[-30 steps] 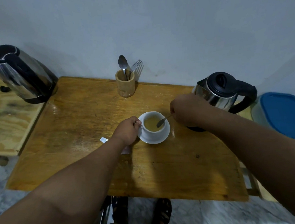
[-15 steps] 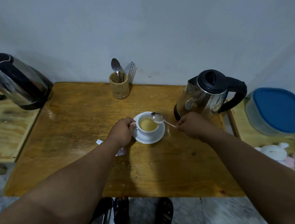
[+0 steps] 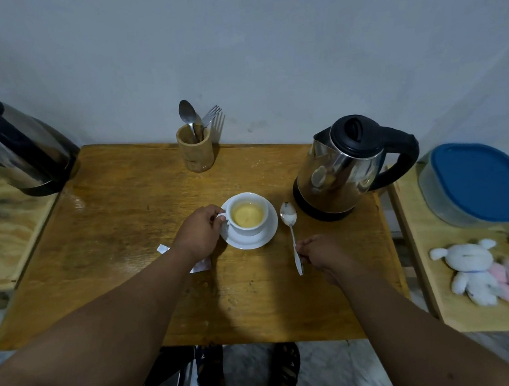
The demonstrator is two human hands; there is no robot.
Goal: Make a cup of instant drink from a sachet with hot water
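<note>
A wooden table (image 3: 128, 233) fills the middle of the view; at its right rear stands a steel kettle (image 3: 343, 170) with a black lid and handle; near the back edge a wooden cup (image 3: 196, 153) holds cutlery; at the centre a white cup (image 3: 249, 214) of pale yellow drink sits on a white saucer (image 3: 252, 241); the left hand (image 3: 200, 232) curls its fingers round the cup's handle; just right of the saucer a spoon (image 3: 291, 229) lies on the table, its handle pinched by the right hand (image 3: 319, 253); a torn white sachet (image 3: 202, 265) lies partly hidden under the left wrist.
</note>
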